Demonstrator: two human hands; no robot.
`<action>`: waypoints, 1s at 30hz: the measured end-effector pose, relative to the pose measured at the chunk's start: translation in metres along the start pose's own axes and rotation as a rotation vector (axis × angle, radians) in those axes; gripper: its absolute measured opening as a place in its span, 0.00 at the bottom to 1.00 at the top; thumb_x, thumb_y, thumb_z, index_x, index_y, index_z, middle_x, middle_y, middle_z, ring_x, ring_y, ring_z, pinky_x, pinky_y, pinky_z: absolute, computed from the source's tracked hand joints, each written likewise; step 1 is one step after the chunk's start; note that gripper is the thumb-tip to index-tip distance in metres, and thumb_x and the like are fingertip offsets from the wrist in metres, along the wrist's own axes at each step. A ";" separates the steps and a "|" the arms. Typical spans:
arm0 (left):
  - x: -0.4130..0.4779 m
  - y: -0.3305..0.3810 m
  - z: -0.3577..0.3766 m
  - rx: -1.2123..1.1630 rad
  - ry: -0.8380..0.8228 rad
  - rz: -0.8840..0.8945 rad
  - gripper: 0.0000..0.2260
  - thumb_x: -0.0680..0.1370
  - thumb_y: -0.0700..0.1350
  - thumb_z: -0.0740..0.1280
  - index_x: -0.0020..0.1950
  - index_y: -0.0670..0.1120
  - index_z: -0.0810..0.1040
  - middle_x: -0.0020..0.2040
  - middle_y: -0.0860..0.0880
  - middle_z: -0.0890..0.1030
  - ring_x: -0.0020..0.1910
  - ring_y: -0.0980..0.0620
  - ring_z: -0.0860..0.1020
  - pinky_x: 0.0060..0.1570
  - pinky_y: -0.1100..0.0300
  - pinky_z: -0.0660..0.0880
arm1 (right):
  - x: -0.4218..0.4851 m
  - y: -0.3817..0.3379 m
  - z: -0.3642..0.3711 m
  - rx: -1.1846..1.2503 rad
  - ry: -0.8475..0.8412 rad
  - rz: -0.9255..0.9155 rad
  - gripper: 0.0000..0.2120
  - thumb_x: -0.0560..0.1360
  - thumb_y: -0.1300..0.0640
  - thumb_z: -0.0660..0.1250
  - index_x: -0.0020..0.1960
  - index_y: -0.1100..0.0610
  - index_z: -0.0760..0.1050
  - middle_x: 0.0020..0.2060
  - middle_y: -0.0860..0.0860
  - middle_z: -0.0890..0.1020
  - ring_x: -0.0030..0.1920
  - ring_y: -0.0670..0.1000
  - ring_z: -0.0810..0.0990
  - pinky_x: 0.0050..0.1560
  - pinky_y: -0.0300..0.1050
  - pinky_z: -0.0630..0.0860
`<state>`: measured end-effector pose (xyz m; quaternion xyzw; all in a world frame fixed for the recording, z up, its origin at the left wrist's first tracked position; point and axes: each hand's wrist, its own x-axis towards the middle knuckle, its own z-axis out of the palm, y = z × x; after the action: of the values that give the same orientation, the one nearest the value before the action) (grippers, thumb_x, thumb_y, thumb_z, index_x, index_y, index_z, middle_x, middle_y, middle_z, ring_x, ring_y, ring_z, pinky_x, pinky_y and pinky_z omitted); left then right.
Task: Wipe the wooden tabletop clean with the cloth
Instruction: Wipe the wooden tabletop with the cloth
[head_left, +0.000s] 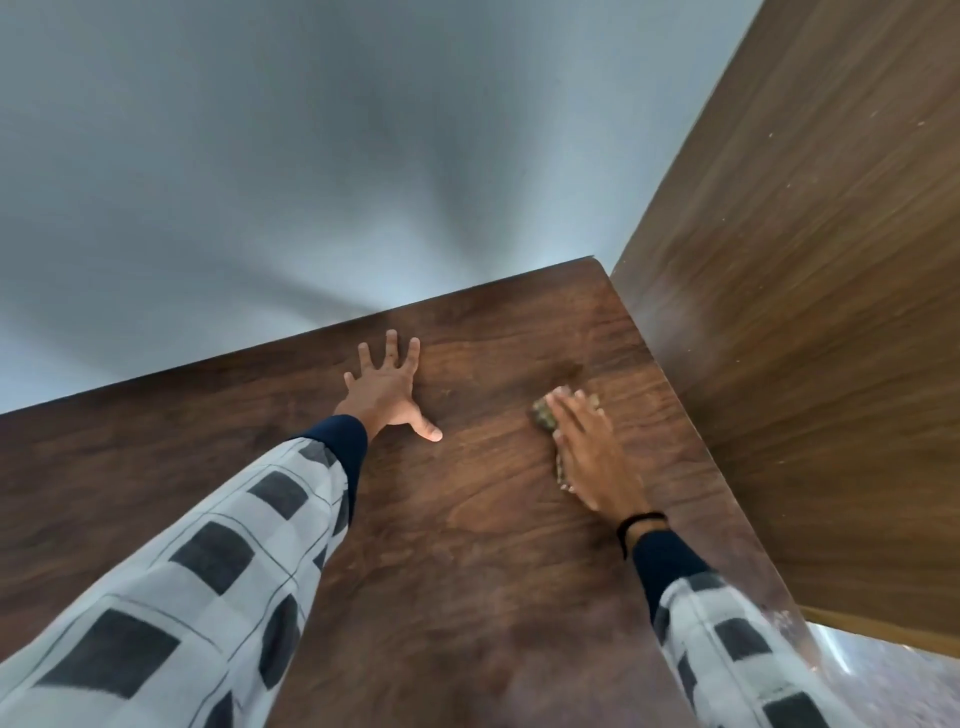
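Pressing cloth (543, 418) flat against desk (467, 519) with straight-fingered right grip (587, 452). Resting left grip (387, 395) splayed on desk, holding nothing.

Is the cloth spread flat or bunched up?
Bunched up: the cloth shows only as a small crumpled wad under the right hand, whose straight fingers press it onto the wooden tabletop.

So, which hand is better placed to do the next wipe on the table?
Right. The right hand lies flat on the cloth, pressing it to the table; the left hand rests spread on bare wood, away from the cloth.
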<state>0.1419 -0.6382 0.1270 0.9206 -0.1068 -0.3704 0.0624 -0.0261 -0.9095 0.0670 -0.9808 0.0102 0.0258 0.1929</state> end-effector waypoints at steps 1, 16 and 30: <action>-0.001 0.000 -0.001 0.003 -0.001 -0.002 0.69 0.59 0.62 0.83 0.80 0.56 0.32 0.78 0.50 0.27 0.76 0.35 0.30 0.72 0.30 0.42 | 0.016 0.004 0.001 0.001 0.031 0.079 0.26 0.83 0.51 0.46 0.79 0.56 0.61 0.79 0.54 0.62 0.79 0.57 0.58 0.77 0.58 0.58; 0.001 0.000 0.001 0.005 0.001 -0.013 0.69 0.58 0.62 0.83 0.80 0.57 0.33 0.78 0.50 0.27 0.76 0.35 0.30 0.73 0.31 0.43 | 0.012 -0.026 0.009 0.006 0.071 0.192 0.25 0.83 0.54 0.48 0.79 0.56 0.61 0.79 0.54 0.62 0.79 0.58 0.57 0.77 0.60 0.60; 0.000 -0.002 0.001 0.012 0.008 -0.012 0.69 0.58 0.63 0.82 0.80 0.57 0.33 0.78 0.51 0.27 0.77 0.35 0.31 0.73 0.30 0.44 | -0.061 -0.039 0.013 0.067 -0.098 -0.015 0.26 0.84 0.48 0.42 0.82 0.48 0.51 0.81 0.44 0.50 0.80 0.45 0.41 0.80 0.49 0.45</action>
<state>0.1411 -0.6363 0.1263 0.9230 -0.1034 -0.3665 0.0552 -0.0867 -0.8678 0.0726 -0.9714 -0.0058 0.0721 0.2260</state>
